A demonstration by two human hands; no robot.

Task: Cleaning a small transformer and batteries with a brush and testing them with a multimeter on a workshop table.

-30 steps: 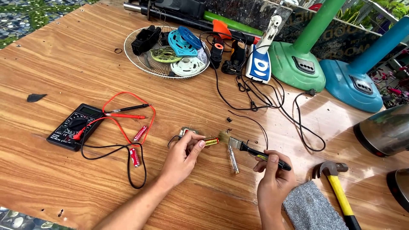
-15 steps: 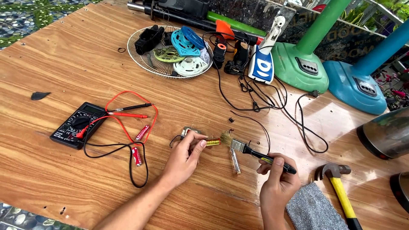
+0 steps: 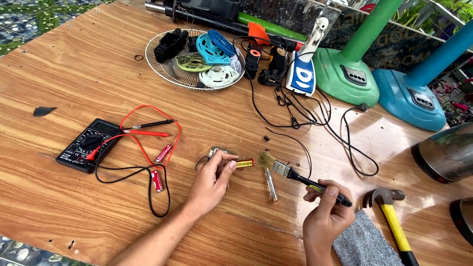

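Note:
My left hand [image 3: 211, 182] pinches a small green circuit board [image 3: 217, 150] with a short black wire against the wooden table, fingertips closed on it. A gold battery [image 3: 244, 162] lies just right of my thumb. My right hand [image 3: 327, 214] grips the black handle of a small paintbrush [image 3: 283, 169]; its bristles point left, close to the gold battery. A silver cylindrical part [image 3: 271, 184] lies below the brush head.
A black multimeter [image 3: 84, 144] with red and black leads and two red batteries [image 3: 156, 180] lie at left. A wire fan grille [image 3: 195, 59] holds plastic parts. Green [image 3: 346, 74] and blue fan bases [image 3: 413, 101], cables, yellow-handled hammer [image 3: 392, 221], grey cloth [image 3: 364, 244], kettle [image 3: 446, 152] at right.
Both hands have stayed almost in place. The brush head has edged slightly left, nearer the gold battery. The camera view shifted a little.

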